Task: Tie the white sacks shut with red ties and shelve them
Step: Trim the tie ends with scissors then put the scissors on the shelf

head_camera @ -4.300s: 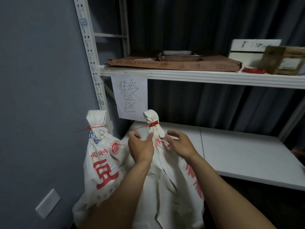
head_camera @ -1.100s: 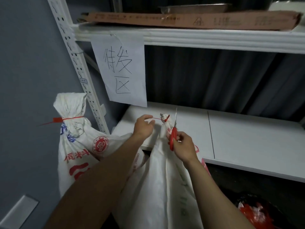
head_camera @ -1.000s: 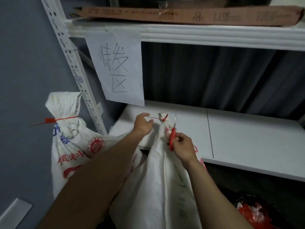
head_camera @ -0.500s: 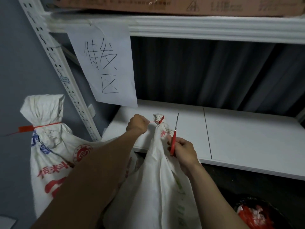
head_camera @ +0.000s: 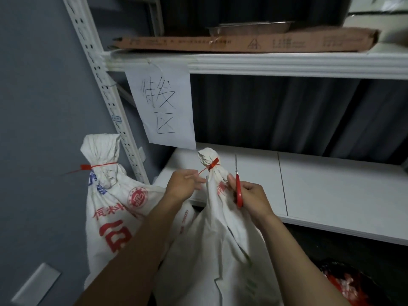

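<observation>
Between the left hand (head_camera: 184, 184) fingers the tie (head_camera: 213, 164) is pinched; scissors (head_camera: 238, 191) are gripped by the right hand (head_camera: 254, 199). The soft, likely heavy sack (head_camera: 212, 250) is best grasped below the tie.

near sack (head_camera: 220, 250): its bottom runs off the lower edge, and my forearms cover parts of its front.
red tie (head_camera: 213, 165): the tail's end is lost inside my left hand (head_camera: 183, 184), pinched there.
scissors (head_camera: 238, 191): my right hand (head_camera: 251, 197) wraps the handles, so the loops are hidden; I cannot tell if the blades are parted.
far sack (head_camera: 110, 206): my left arm covers part of its red print.
cardboard box (head_camera: 242, 43): print too small to read.
metal tray (head_camera: 249, 28): only the rim shows.
red heap (head_camera: 353, 288): blurred, cut by the corner.
</observation>
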